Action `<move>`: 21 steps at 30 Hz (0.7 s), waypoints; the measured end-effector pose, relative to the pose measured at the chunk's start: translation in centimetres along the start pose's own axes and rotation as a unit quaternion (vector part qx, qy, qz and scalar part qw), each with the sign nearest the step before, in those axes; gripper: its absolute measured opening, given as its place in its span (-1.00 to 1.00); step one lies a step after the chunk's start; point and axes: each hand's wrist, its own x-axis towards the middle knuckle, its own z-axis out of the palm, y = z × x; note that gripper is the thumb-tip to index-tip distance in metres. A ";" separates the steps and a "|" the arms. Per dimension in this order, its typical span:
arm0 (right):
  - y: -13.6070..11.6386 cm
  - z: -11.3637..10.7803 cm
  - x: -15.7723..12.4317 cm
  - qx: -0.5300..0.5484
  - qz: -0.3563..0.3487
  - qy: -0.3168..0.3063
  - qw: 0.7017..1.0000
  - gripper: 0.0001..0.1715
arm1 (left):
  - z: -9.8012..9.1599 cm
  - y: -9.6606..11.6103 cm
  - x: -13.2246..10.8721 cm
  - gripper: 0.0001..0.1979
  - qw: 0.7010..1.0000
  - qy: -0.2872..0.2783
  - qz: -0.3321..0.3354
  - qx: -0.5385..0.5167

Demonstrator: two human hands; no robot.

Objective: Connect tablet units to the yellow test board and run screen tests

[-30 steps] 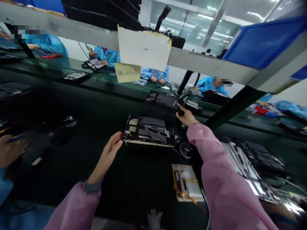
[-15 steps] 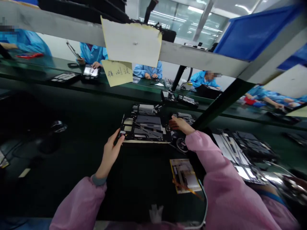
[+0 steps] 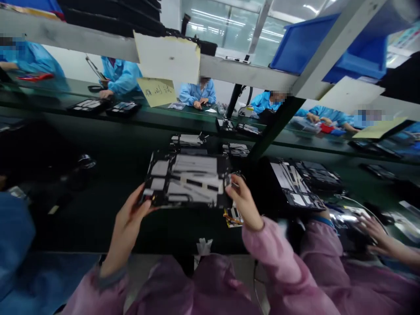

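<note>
An opened tablet (image 3: 193, 179), with grey-white panels and dark flat cables showing in a black frame, is held up in front of me, tilted toward the camera. My left hand (image 3: 127, 218) grips its lower left corner, thumb on top and fingers underneath. At the right edge, my right hand (image 3: 244, 199) is closed on the frame. Partly hidden behind that hand, a small yellow-edged piece (image 3: 232, 217) with an orange strip lies on the dark bench (image 3: 177, 229).
More opened tablets (image 3: 187, 140) lie behind mine, and a stack of black tablets (image 3: 292, 181) stands to the right. A co-worker's hands (image 3: 377, 232) are over a dark device at far right. Above runs a grey shelf beam (image 3: 82, 41); a dark post (image 3: 278, 124) slants down.
The tablet has come up off the bench and nearer to me, tilting toward the camera. My right hand has closed on its right edge. The view has shifted right.
</note>
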 end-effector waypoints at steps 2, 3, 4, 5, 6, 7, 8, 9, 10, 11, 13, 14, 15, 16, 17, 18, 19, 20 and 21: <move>2.6 1.2 -4.7 -0.056 0.002 -0.007 0.998 -0.46 | -2.7 -2.9 -2.7 -0.37 0.997 0.001 -0.075 0.036; 4.1 1.8 -6.5 -0.087 0.007 -0.010 0.996 -0.48 | -3.8 -4.4 -3.6 -0.34 0.993 -0.010 -0.102 0.052; 5.5 2.4 -7.8 -0.119 0.007 -0.011 0.993 -0.51 | -4.6 -5.9 -4.1 -0.32 0.990 -0.017 -0.117 0.082; 6.8 2.9 -8.6 -0.148 0.006 -0.014 0.989 -0.53 | -5.2 -7.2 -4.2 -0.31 0.984 -0.021 -0.119 0.129; 7.9 3.3 -9.0 -0.172 0.003 -0.016 0.985 -0.55 | -5.4 -8.3 -4.0 -0.31 0.977 -0.029 -0.108 0.180; 8.8 3.5 -9.1 -0.189 -0.002 -0.018 0.982 -0.57 | -5.3 -9.2 -3.5 -0.33 0.969 -0.036 -0.083 0.231; 9.4 3.6 -8.9 -0.200 -0.007 -0.022 0.980 -0.57 | -5.0 -9.9 -2.9 -0.34 0.959 -0.043 -0.047 0.275; 9.8 3.5 -8.6 -0.206 -0.010 -0.027 0.978 -0.56 | -4.6 -10.4 -2.2 -0.35 0.950 -0.050 -0.007 0.307; 9.9 3.4 -8.3 -0.211 -0.013 -0.031 0.977 -0.55 | -4.1 -10.7 -1.5 -0.36 0.943 -0.057 0.029 0.328; 9.9 3.3 -8.1 -0.219 -0.018 -0.032 0.975 -0.55 | -3.6 -10.8 -1.0 -0.36 0.936 -0.065 0.057 0.340; 9.3 3.1 -8.1 -0.245 -0.041 -0.024 0.968 -0.53 | -2.9 -10.8 -0.3 -0.34 0.926 -0.089 0.077 0.357; 8.9 3.2 -8.2 -0.264 -0.058 -0.012 0.963 -0.53 | -2.6 -10.7 -0.2 -0.34 0.922 -0.101 0.080 0.365; 8.4 3.3 -8.3 -0.284 -0.078 -0.002 0.956 -0.53 | -2.4 -10.4 -0.3 -0.34 0.917 -0.106 0.086 0.376; 7.9 3.6 -8.3 -0.303 -0.099 0.002 0.948 -0.53 | -2.2 -10.1 -0.5 -0.34 0.910 -0.103 0.098 0.389; 7.4 4.0 -8.2 -0.323 -0.121 -0.003 0.939 -0.53 | -1.8 -9.7 -0.8 -0.36 0.903 -0.095 0.117 0.403; 6.9 4.5 -7.9 -0.341 -0.141 -0.019 0.929 -0.51 | -1.3 -9.3 -1.0 -0.39 0.894 -0.087 0.142 0.417; 6.5 5.1 -7.4 -0.358 -0.158 -0.046 0.919 -0.49 | -0.7 -8.9 -1.3 -0.43 0.883 -0.085 0.169 0.429; 6.2 5.8 -6.8 -0.374 -0.173 -0.077 0.908 -0.46 | 0.2 -8.4 -1.6 -0.47 0.871 -0.095 0.195 0.440; 5.9 6.3 -6.1 -0.390 -0.183 -0.108 0.896 -0.44 | 1.2 -8.0 -1.8 -0.50 0.858 -0.119 0.220 0.448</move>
